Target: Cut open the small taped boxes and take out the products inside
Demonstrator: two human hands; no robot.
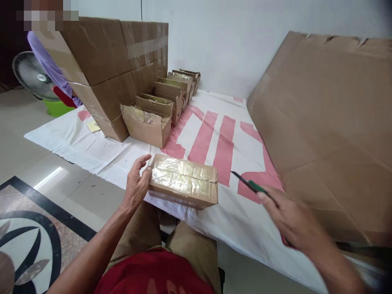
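At frame centre, a taped box (183,179) lies on white cloth (241,228), the left hand (137,181) loosely unclenched against its left end; right of centre, the right hand (289,214) grips a knife (253,185).

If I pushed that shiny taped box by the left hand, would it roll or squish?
The taped box probably wouldn't roll, because its sides look flat. It would likely feel fairly stiff, since its edges look straight. The glossy tape on top might feel slippery.
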